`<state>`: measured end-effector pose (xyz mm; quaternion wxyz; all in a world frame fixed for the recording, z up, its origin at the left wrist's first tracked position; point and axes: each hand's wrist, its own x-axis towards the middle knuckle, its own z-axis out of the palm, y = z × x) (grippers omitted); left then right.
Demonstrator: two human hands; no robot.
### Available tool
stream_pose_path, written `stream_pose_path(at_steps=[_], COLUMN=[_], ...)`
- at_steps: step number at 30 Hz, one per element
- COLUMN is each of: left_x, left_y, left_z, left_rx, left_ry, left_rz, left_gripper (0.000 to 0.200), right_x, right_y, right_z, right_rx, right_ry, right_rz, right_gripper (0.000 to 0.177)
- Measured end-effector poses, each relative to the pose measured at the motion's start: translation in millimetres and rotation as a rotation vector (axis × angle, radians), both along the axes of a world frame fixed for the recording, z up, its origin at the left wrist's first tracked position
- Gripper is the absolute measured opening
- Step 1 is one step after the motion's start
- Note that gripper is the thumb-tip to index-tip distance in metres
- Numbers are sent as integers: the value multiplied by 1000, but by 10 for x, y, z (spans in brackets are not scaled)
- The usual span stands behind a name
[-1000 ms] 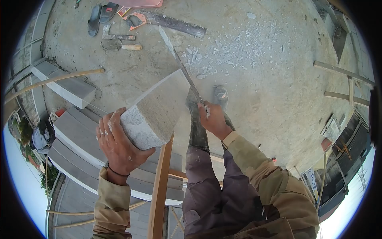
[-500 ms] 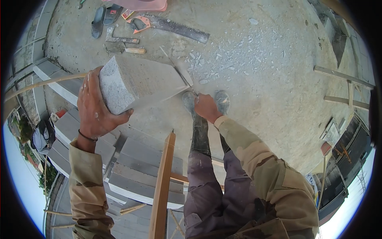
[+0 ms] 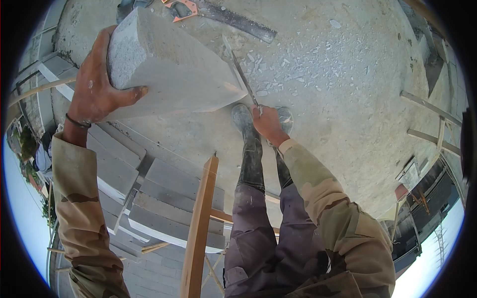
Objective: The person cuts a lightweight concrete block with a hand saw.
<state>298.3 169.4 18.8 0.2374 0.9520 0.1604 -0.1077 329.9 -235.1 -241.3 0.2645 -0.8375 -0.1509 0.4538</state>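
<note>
- L hand (image 3: 97,84): spread wide, holding the left end of a bulky pale-grey rectangular masonry block (image 3: 174,64); thumb on near side, fingers round far-left side, tips hidden.
- R hand (image 3: 268,121): closed narrow on the near end of a long thin grey metal blade (image 3: 241,72); handle mostly covered.
- Block sits left of the R hand, tilted, in front of the pale concrete floor (image 3: 343,134). Its right end is just beside the blade; can't tell if touching. Support underneath not visible.
- L palm shd press firmly on that rough end, b/c a block this bulky wd prob. twist if the grip gives.
- R wrist straight, blade flat to the block's end, light even strokes; hard pressure cd chip corners.
- L fingers are well apart from the blade; best left at that end.
- Dark dusty boots (image 3: 242,119) show just beyond the R hand; a slip cd land there, so brace first.
- Farther: orange-handled handsaw w/ dark toothed blade (image 3: 238,22), plus scattered white stony chips (image 3: 262,92). Mind footing.
- Near left: square brown timber post (image 3: 200,223) & stacked long grey blocks (image 3: 169,211); allow clearance vs. knocked edges.
</note>
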Motion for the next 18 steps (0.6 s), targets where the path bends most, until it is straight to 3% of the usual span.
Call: stream_pose_path(at_steps=[1,2,4,5,7,10,14,16,17,18], left_x=[43,45,111,145,195,243,194,191,183,191], left_y=[42,131,202,245,419,605,900,1017,1062,1113], left_z=[-24,-69,-75,-86,-140,-197,-333,-384,-417,-443], left_rx=[-33,-66,-53,-16,0,-62,107,219,217,203], left_ry=[4,8,55,82,97,160,157,193,192,181], left_rz=[9,-4,29,53,23,-17,-77,-65,-63,-98], left_gripper=[111,113,116,119,119,117,119,119,119,119], right_x=[17,34,28,-79,-197,-18,279,294,218,100], right_y=[-26,-20,82,72,81,160,285,301,260,172], right_z=[81,181,300,160,-206,-281,113,206,50,-248], right_rx=[169,150,455,451,145,4,240,414,413,242], right_ry=[-100,-82,-211,-207,-296,-210,-121,-261,-262,-203], right_rz=[-22,-14,-129,-133,79,60,42,-78,-76,76], right_gripper=[36,36,40,40,40,39,42,43,43,40])
